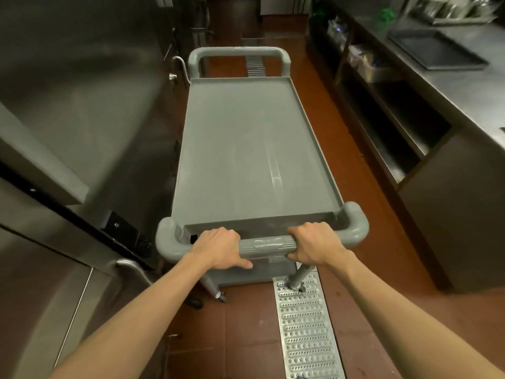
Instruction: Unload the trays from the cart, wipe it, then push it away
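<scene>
The grey moulded-plastic utility cart stands lengthwise in a narrow kitchen aisle, and its top shelf carries nothing: no trays rest on it. Faint pale streaks run along the shelf surface, which could be wipe marks or plain wear; I cannot tell which. A dark, flat rectangular tray lies on the stainless-steel bench to the right, well apart from the cart, so unloading looks finished. Judging from this, only the last step, pushing the cart away, is in hand or about to begin.

The left hand is closed over the near ribbed grey handle bar, fingers curled over the top and thumb tucked beneath. The right hand wraps the same bar just beside the embossed centre section, also fully closed around it. Both forearms reach straight forward.

The cart's shelf is a shallow rectangular pan with a raised lip on all sides and a matte, slightly scuffed finish. Its handles are thick rounded loops, one near and one at the far end. Round grey legs go down to the casters; the near right one sits on the perforated metal drain grate set into the reddish-brown tiled floor. On the left, brushed stainless-steel appliance doors stand close beside the cart, smooth and dully reflective.
</scene>
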`<state>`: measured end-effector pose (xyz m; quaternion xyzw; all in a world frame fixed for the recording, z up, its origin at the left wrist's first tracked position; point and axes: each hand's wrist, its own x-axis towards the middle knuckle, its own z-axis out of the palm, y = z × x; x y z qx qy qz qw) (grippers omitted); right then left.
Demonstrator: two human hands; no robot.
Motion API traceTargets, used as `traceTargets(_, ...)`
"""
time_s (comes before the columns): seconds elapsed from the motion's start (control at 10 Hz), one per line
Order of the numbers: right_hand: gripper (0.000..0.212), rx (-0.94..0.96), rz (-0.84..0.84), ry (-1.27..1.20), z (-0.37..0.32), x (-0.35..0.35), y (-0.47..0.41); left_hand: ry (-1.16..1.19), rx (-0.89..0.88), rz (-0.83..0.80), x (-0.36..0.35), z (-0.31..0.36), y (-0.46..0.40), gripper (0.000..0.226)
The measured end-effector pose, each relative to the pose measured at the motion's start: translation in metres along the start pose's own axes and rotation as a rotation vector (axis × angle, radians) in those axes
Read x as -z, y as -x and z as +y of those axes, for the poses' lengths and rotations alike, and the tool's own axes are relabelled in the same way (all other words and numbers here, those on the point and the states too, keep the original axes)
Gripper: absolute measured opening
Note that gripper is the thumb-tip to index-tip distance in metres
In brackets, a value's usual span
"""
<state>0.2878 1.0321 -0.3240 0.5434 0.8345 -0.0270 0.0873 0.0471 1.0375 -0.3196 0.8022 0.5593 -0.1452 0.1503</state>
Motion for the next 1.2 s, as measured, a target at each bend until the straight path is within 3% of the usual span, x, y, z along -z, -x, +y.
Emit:
traceTargets(0.2, 0.080, 0.034, -0.012, -0.069, 0.008, 0.001, -0.001, 0.045, -0.040, 0.028, 0.002, -0.003, -0.004, 0.063)
traceTargets(0.4, 0.070, 0.023, 0.116, -0.137, 0.006, 0.005, 0.006, 0.135, -0.003, 0.115, 0.005, 0.001, -0.001, 0.076)
traceTargets(0.5, 0.067, 0.017, 0.127, -0.141, 0.003, 0.004, 0.008, 0.120, 0.038, 0.187, 0.003, 0.004, 0.001, 0.039)
traceTargets(0.6, 0.070, 0.012, 0.101, -0.141, 0.000, 0.003, 0.010, 0.123, 0.092, 0.165, -0.002, 0.007, 0.008, 0.041)
traceTargets(0.7, 0.074, -0.030, 0.061, -0.208, 0.002, 0.001, 0.010, 0.542, 0.153, 0.190, 0.015, 0.006, 0.010, 0.053)
traceTargets(0.8, 0.069, -0.096, 0.044, -0.351, 0.003, 0.010, 0.013, 1.016, 0.124, 0.438, 0.071, 0.007, 0.016, 0.052)
traceTargets(0.9, 0.068, -0.153, -0.018, -0.419, 0.003, 0.015, 0.024, 1.042, 0.040, 0.578, 0.116, 0.010, 0.036, 0.050)
traceTargets(1.0, 0.062, -0.141, -0.022, -0.435, 0.004, 0.022, 0.032, 0.938, 0.116, 0.461, 0.116, 0.015, 0.053, 0.054)
traceTargets(1.1, 0.061, -0.136, -0.058, -0.465, 0.002, 0.028, 0.038, 0.778, 0.248, 0.199, 0.070, 0.012, 0.055, 0.060)
traceTargets(1.2, 0.055, -0.164, 0.008, -0.644, -0.003, 0.059, 0.047, 0.874, 0.317, 0.178, 0.062, 0.017, 0.067, 0.062)
